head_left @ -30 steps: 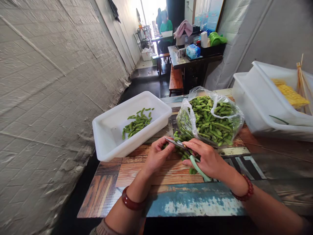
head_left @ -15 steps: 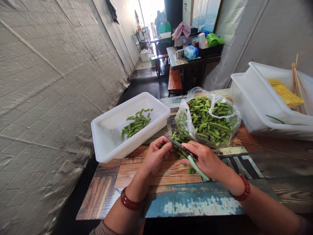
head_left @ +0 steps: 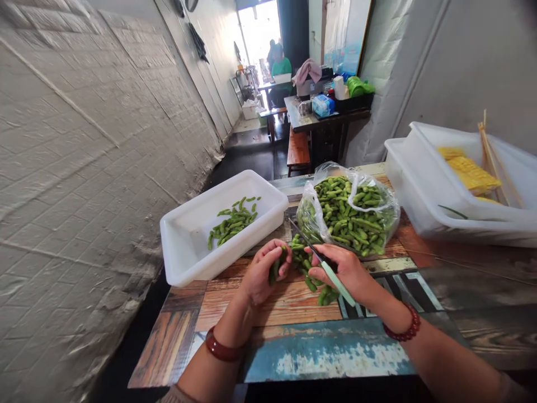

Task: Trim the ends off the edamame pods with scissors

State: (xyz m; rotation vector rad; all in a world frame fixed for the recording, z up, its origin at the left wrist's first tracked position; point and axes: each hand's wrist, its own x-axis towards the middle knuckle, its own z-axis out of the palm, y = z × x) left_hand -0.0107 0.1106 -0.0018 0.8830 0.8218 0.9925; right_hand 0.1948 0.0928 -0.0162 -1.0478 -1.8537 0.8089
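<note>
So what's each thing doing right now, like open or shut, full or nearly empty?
Left hand: closed around a green pod.
Right hand: gripping scissors, blades pointing up and away.
Plastic bag: open, heaped with pods.
White tub: open, holds a small pile of pods.
Loose pods: lying on the table.
Right-side tub: tilted, holds yellow pieces.

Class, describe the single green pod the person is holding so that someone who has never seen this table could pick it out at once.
Start at the painted wooden table, between the white tub and the clear plastic bag full of green pods. Just in front of the bag lies a small loose pile of pods. The pod meant is the one off the table, pinched in the left hand, beside the scissors in the right hand.
</note>
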